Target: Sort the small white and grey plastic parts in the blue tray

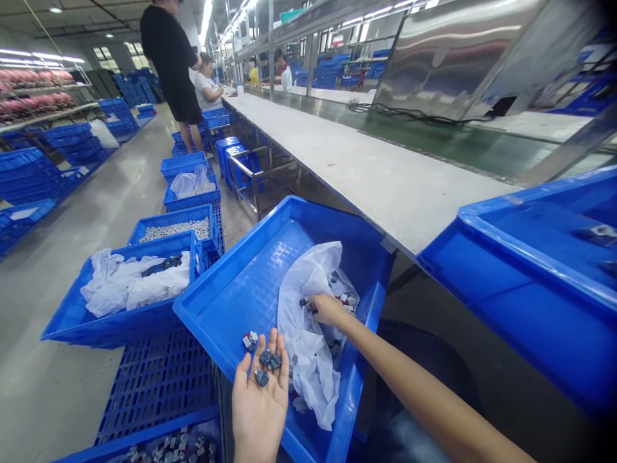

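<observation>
My left hand [259, 402] is held palm up over the near edge of a blue tray [231, 289], with a few small dark grey parts [268, 365] resting on the fingers. My right hand [326, 309] reaches into a crumpled clear plastic bag [308, 283] lying in that tray and pinches small grey, white and red parts [344, 296] inside it. A loose small part [250, 340] lies on the tray floor just beyond my left fingertips.
A second blue tray [544, 283] sits at the right on the long white bench [366, 161]. More blue trays with bags and white pieces [178, 229] stand on the floor at left. A person in black [173, 64] stands far back, others sit beyond.
</observation>
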A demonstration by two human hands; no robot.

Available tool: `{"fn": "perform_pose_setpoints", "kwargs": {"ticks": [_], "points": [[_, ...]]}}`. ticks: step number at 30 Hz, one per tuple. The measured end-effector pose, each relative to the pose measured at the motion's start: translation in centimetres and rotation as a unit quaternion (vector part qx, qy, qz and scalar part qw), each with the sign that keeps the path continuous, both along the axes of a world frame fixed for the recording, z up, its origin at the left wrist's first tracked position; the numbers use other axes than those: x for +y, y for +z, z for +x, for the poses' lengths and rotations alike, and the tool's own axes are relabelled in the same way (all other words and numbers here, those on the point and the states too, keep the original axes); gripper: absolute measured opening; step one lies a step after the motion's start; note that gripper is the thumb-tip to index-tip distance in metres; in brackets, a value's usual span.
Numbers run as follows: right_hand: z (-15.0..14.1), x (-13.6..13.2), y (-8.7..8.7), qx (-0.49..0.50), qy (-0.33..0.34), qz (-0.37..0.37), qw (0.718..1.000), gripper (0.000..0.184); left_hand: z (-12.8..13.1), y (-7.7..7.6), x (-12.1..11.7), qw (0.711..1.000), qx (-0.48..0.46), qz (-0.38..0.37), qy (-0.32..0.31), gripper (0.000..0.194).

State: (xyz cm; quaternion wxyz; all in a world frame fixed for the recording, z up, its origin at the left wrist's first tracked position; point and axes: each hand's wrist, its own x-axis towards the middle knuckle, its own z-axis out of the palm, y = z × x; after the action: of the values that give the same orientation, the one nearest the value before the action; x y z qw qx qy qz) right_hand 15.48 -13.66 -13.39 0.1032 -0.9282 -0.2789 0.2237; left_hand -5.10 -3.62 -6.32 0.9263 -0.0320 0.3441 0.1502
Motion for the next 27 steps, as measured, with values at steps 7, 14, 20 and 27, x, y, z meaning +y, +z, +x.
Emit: {"fn": "perform_pose_setpoints", "kwargs": {"ticks": [7, 14, 20, 27], "points": [[-6.5, -1.4, 6.7, 0.051, 0.092, 0.217, 0.970, 0.005, 0.8, -1.9, -0.4, 0.998, 0.044, -0.005, -0.035, 0.029], [-5.7, -3.2, 9.3, 0.025, 0.030, 0.223, 0.974, 0.024, 3.1, -0.9, -2.3, 0.995, 0.056, -0.045, -0.071, 0.024], [5.5, -4.1, 3.0, -0.021, -0.154, -0.016, 0.988, 0.024, 4.5, -4.2, -1.8, 0.995, 0.076, 0.005, -0.069, 0.024], [8.9, -3.8, -1.0, -0.038, -0.146, -0.069, 0.986, 0.033, 6.5, -8.5, -1.9, 0.982, 0.160, 0.069, -0.075, 0.018]]}}
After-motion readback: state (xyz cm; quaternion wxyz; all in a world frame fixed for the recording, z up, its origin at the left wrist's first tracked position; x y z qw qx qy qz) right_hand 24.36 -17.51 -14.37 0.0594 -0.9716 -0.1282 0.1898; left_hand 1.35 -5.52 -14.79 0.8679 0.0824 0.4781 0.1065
